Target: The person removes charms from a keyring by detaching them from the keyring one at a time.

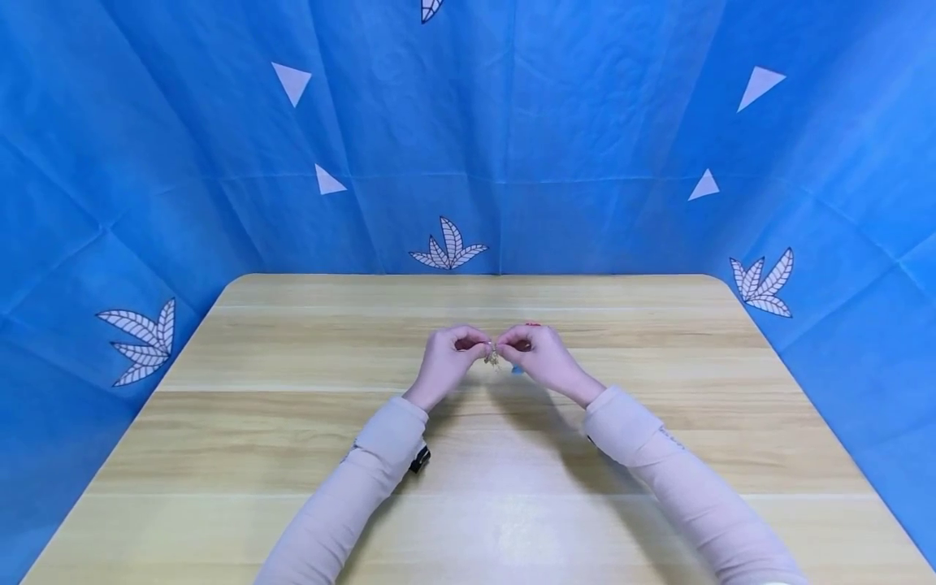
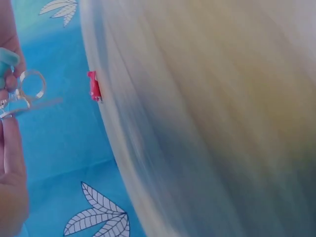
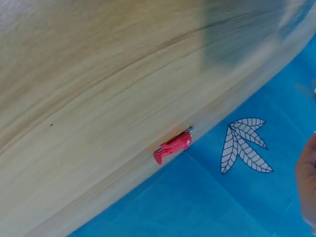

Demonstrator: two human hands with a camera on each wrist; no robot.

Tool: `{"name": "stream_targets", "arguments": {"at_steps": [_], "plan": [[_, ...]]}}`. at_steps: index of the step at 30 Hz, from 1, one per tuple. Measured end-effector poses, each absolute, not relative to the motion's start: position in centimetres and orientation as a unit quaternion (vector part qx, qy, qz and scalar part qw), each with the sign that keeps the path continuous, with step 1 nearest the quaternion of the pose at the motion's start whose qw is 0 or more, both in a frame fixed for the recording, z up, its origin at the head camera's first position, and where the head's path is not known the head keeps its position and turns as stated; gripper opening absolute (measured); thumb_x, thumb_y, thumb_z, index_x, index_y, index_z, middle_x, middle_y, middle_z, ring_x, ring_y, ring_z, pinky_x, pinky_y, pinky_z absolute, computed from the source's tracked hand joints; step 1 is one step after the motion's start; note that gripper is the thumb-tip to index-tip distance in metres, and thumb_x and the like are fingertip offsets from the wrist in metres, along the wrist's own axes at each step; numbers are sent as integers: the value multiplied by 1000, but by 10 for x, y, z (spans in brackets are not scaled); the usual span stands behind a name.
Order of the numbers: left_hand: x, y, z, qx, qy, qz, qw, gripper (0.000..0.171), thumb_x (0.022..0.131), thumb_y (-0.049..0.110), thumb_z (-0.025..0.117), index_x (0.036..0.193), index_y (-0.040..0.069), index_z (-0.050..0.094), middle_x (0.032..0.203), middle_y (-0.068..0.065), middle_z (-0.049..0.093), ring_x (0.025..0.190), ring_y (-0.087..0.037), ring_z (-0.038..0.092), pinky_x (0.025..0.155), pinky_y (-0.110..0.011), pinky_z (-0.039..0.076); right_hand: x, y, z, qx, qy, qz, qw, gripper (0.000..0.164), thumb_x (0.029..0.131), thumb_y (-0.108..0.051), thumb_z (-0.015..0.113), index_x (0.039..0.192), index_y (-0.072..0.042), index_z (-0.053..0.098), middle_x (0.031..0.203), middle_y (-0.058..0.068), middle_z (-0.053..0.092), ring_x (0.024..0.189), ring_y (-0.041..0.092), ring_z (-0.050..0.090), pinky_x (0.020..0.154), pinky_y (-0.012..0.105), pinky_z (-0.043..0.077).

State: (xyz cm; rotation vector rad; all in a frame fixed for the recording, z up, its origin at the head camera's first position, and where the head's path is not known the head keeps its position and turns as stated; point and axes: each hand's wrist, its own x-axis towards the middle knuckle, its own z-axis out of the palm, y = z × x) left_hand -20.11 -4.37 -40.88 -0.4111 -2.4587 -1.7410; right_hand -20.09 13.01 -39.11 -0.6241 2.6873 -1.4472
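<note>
Thumb and fingertips of my left hand (image 1: 448, 364) pinch a small gold keychain piece (image 1: 492, 355) above the table. My right hand (image 1: 543, 357) faces it, also pinching at the same small keychain, with the fingertips of both hands nearly touching. In the left wrist view a gold ring (image 2: 33, 85) sticks out beside the fingertips, and a light-blue charm (image 2: 7, 60) hangs by the upper hand. Fingers hide much of the metal parts. Beyond the right hand, a red figure-shaped charm (image 3: 173, 146) with a bit of metal lies near the table's far edge.
The wood-grain table (image 1: 292, 455) stretches out on all sides of the hands. Blue cloth (image 1: 585, 146) with white leaf and triangle prints hangs behind and at both sides. A black device (image 1: 420, 458) is strapped at the left wrist.
</note>
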Motion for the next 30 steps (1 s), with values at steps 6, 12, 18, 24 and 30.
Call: {"name": "stream_targets", "arguments": {"at_steps": [6, 12, 18, 24, 30], "plan": [[-197, -46, -407, -199, -832, -515, 53, 12, 87, 12, 62, 94, 6, 69, 92, -6, 69, 82, -15, 64, 75, -22, 53, -201, 133, -392, -192, 861, -471, 30, 10, 86, -11, 62, 91, -4, 68, 89, 8, 66, 77, 15, 61, 67, 24, 53], [-198, -51, -408, -207, -834, -511, -14, 12, 86, 13, 63, 95, 8, 69, 89, -3, 70, 81, -12, 64, 74, -23, 53, -203, 138, -392, -218, 867, -448, 35, 9, 86, -11, 62, 90, -5, 68, 86, 6, 65, 78, 14, 60, 71, 25, 52], [-198, -52, -408, -207, -830, -509, -96, 18, 86, 15, 63, 102, 9, 67, 92, -2, 70, 85, -12, 65, 79, -23, 53, -203, 142, -390, -249, 869, -425, 39, 6, 85, -6, 62, 88, -4, 67, 83, 5, 62, 75, 13, 57, 68, 24, 51], [-197, -52, -409, -210, -827, -512, -103, 17, 86, 13, 63, 102, 9, 67, 95, -3, 70, 87, -12, 65, 79, -22, 53, -203, 144, -391, -250, 872, -418, 49, 6, 86, -7, 61, 88, -6, 67, 82, 4, 62, 72, 12, 56, 65, 23, 50], [-197, -52, -408, -218, -823, -515, -97, 17, 85, 13, 64, 101, 9, 67, 95, -4, 69, 87, -13, 65, 80, -24, 52, -204, 145, -392, -240, 875, -417, 53, 7, 86, -8, 61, 88, -6, 67, 83, 3, 63, 73, 13, 57, 66, 25, 51]]}}
